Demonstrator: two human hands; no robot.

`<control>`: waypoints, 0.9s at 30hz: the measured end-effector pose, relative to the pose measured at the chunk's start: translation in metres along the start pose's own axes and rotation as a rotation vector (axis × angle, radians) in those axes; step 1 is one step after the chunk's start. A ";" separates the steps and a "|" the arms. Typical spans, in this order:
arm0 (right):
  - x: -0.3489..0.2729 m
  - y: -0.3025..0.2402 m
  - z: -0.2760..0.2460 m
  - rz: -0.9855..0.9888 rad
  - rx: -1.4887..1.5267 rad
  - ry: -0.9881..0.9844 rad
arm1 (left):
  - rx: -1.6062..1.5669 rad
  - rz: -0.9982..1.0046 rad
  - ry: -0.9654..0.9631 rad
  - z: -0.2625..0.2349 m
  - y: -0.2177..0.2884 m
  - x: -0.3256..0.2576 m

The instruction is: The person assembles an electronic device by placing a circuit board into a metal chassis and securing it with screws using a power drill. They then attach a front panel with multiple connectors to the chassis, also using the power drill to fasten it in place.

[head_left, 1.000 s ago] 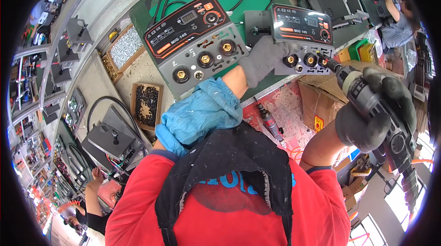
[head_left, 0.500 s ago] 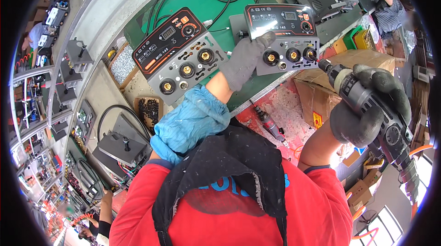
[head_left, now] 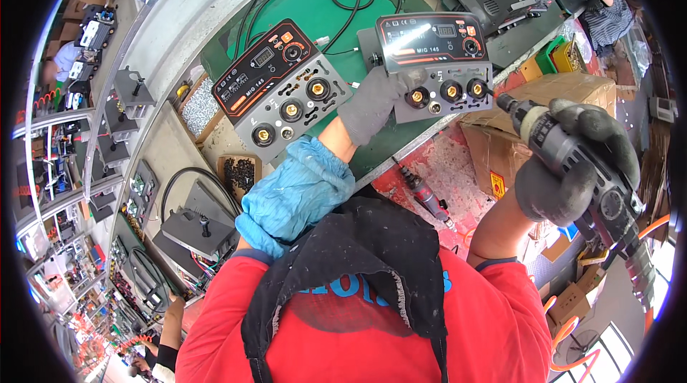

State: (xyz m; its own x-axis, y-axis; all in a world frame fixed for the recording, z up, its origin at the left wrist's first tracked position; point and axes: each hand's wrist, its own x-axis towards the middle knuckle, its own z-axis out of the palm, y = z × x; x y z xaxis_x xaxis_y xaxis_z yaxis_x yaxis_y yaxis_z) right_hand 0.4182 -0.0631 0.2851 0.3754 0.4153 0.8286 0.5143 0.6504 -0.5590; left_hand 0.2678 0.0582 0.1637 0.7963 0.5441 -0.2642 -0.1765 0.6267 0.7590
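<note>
My left hand [head_left: 372, 105], in a grey glove with a blue sleeve cover at the wrist, grips the lower left side of a welding machine front panel [head_left: 465, 57]. This panel has a black face with a small display above grey metal holding three round brass-centred sockets. My gloved right hand [head_left: 562, 186] is wrapped round a black power screwdriver [head_left: 554, 141]. Its bit meets the panel at the right edge, beside the rightmost socket; the exact contact is too small to tell. A second, similar panel [head_left: 247, 90] lies tilted to the left of my left hand.
A green mat [head_left: 304, 15] with a looped black cable covers the bench. Boxes of small fasteners [head_left: 240, 172] stand at the left. Another power screwdriver [head_left: 426, 197] hangs below the bench edge, near a cardboard box [head_left: 494, 147]. A co-worker [head_left: 608, 18] is at the far right.
The right panel has turned slightly and shifted left, with my left hand still on it. The left panel appears a little lower and to the right. My right hand keeps hold of the screwdriver.
</note>
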 end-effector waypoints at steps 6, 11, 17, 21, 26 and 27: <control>0.034 -0.021 -0.010 -0.138 -0.115 0.090 | -0.062 -0.073 -0.089 0.002 0.000 -0.030; 0.045 -0.038 -0.011 -0.136 -0.206 0.127 | -0.254 -0.119 -0.149 0.012 0.019 -0.083; 0.035 -0.051 0.000 -0.060 -0.103 0.121 | -0.310 -0.182 -0.103 0.012 0.039 -0.160; 0.026 -0.059 0.022 -0.050 0.029 0.106 | -0.423 -0.167 -0.022 0.000 0.039 -0.211; 0.019 -0.065 0.054 0.021 0.185 -0.033 | -0.379 -0.029 0.034 -0.031 0.027 -0.271; 0.019 -0.065 0.061 0.032 0.209 -0.075 | -0.382 0.002 0.047 -0.037 0.025 -0.282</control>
State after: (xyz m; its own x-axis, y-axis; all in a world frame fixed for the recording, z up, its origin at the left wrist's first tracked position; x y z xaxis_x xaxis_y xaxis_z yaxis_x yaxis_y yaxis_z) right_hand 0.3449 -0.0585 0.3394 0.3265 0.4785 0.8151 0.3291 0.7508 -0.5727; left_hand 0.0172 -0.0590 0.2355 0.7699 0.5648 -0.2970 -0.3876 0.7836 0.4856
